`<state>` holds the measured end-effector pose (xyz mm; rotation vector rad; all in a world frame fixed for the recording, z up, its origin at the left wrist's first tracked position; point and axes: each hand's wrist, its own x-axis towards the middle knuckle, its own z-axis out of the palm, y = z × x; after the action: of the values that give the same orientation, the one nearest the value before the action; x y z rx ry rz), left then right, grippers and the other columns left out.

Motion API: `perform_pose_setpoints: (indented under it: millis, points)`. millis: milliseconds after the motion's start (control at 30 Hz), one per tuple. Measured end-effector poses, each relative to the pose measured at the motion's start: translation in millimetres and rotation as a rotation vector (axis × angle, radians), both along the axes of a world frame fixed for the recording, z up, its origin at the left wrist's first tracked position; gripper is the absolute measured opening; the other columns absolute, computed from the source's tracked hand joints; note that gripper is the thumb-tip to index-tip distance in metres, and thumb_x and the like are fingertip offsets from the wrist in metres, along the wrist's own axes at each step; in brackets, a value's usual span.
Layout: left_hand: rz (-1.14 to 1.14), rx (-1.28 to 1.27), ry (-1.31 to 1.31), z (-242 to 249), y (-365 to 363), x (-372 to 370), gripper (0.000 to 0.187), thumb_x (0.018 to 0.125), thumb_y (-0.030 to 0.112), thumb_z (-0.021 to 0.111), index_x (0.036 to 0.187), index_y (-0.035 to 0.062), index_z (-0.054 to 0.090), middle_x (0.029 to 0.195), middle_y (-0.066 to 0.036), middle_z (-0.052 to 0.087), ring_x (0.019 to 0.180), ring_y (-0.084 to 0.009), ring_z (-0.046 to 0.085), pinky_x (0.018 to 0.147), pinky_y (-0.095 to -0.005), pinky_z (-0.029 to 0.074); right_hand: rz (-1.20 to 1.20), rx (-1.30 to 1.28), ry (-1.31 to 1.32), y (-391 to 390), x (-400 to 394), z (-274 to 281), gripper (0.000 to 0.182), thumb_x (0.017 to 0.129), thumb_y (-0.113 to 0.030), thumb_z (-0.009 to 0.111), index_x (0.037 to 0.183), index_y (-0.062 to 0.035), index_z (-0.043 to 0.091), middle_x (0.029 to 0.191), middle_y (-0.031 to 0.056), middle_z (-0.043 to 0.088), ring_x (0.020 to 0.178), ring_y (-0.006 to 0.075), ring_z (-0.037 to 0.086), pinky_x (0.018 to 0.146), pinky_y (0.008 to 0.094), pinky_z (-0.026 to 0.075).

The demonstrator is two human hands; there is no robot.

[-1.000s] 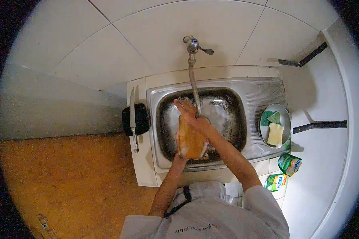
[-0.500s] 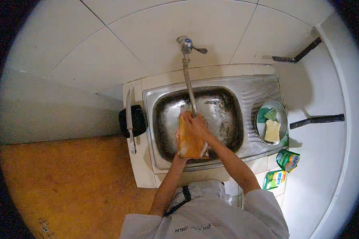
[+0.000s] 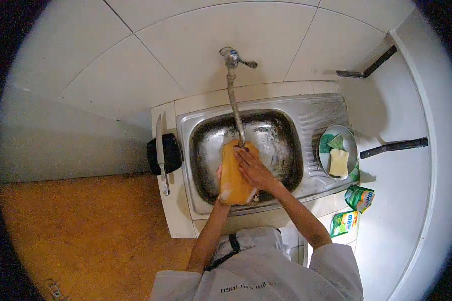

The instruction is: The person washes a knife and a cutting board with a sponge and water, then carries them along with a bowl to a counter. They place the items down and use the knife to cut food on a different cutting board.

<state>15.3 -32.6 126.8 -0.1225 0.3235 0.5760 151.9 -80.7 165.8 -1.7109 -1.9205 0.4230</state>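
Note:
An orange-brown board with some white foam near its lower edge is held over the steel sink basin, its top end under the faucet spout. My left hand grips the board's left side from beneath, most of its fingers hidden. On the board's upper right face lies my right hand, palm down with its fingers stretched out, just below the spout's mouth.
Left of the sink, a long knife lies across a black container. On the drainboard a metal bowl holds green scouring pads and a pale yellow sponge. Two green packets are at the lower right.
My right hand has slid down and to the right on the board, showing more of its upper face. The whole view has shifted slightly.

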Motion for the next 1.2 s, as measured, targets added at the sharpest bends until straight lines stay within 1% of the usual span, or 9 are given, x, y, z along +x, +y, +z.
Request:
perform_pose_setpoints:
  millis: [300,500,600,667,800,900,1000,1067,1200]
  points:
    - [-0.005,0.073,0.081,5,5,-17,0.061,0.086,0.051,0.029,0.133,0.0114,0.034,0.132,-0.008,0.04,0.117,-0.0246,0.041,0.1,-0.0398,0.031,0.003,-0.075,0.095,2,-11,-10,0.054,0.089,-0.019,0.038,0.134,0.0042,0.019,0.14,0.0197,0.019,0.131,0.0321,0.017,0.108,0.0406,0.014]
    - [0.071,0.093,0.137,18,9,-23,0.065,0.084,0.057,0.032,0.129,0.0105,0.038,0.127,-0.008,0.045,0.114,-0.025,0.044,0.099,-0.0403,0.032,0.007,-0.009,-0.104,23,-17,4,0.053,0.089,-0.016,0.039,0.133,0.0044,0.02,0.14,0.0197,0.019,0.13,0.034,0.02,0.108,0.0397,0.017]
    - [0.055,0.028,0.124,9,12,-23,0.068,0.083,0.061,0.033,0.128,0.0096,0.039,0.124,-0.009,0.047,0.11,-0.0271,0.047,0.096,-0.0422,0.035,-0.053,-0.009,0.035,26,-17,9,0.048,0.088,-0.012,0.038,0.132,0.0033,0.026,0.135,0.0215,0.028,0.123,0.0372,0.029,0.104,0.0417,0.025]
    - [-0.075,0.016,0.064,-8,15,-31,0.076,0.072,0.066,0.039,0.125,0.0118,0.04,0.119,-0.01,0.049,0.105,-0.032,0.047,0.089,-0.0483,0.04,-0.204,-0.101,0.238,26,-17,13,0.045,0.087,-0.008,0.039,0.13,0.0018,0.032,0.124,0.023,0.038,0.112,0.039,0.039,0.097,0.0431,0.032]
    - [-0.165,0.032,-0.075,16,13,-30,0.08,0.072,0.068,0.038,0.127,0.0096,0.038,0.121,-0.014,0.047,0.106,-0.0363,0.046,0.089,-0.0513,0.038,-0.377,-0.229,0.487,30,-6,-12,0.037,0.086,-0.007,0.041,0.123,0.0005,0.041,0.113,0.0232,0.044,0.104,0.0399,0.043,0.091,0.0432,0.036]
    - [-0.258,0.047,-0.213,44,11,-28,0.083,0.073,0.069,0.038,0.128,0.0075,0.036,0.123,-0.018,0.046,0.106,-0.0405,0.046,0.089,-0.0544,0.037,-0.38,0.113,0.125,32,1,-21,0.028,0.087,-0.009,0.043,0.112,0.0026,0.047,0.109,0.0236,0.046,0.099,0.0378,0.046,0.084,0.039,0.04]
    - [-0.317,0.059,-0.306,45,9,-29,0.086,0.073,0.07,0.037,0.129,0.0061,0.035,0.124,-0.02,0.044,0.107,-0.0434,0.045,0.089,-0.0564,0.036,-0.496,0.015,0.457,33,11,-23,0.021,0.09,-0.013,0.043,0.099,0.0037,0.05,0.092,0.0178,0.052,0.084,0.0262,0.051,0.071,0.0334,0.041]
    - [-0.182,-0.135,-0.143,28,4,-31,0.085,0.073,0.069,0.038,0.131,0.0064,0.033,0.126,-0.02,0.043,0.107,-0.0462,0.044,0.09,-0.059,0.035,-0.434,-0.26,0.691,29,20,-34,0.028,0.092,-0.023,0.044,0.093,0.0039,0.052,0.077,0.0073,0.051,0.07,0.0139,0.045,0.062,0.0289,0.038]
    - [-0.197,-0.156,-0.229,67,2,-25,0.086,0.073,0.069,0.039,0.132,0.0074,0.031,0.128,-0.02,0.04,0.11,-0.0459,0.041,0.09,-0.0611,0.033,-0.417,-0.145,0.848,18,19,-59,0.035,0.093,-0.031,0.043,0.09,0.0025,0.054,0.071,0.0001,0.048,0.069,0.0083,0.039,0.062,0.0256,0.037]
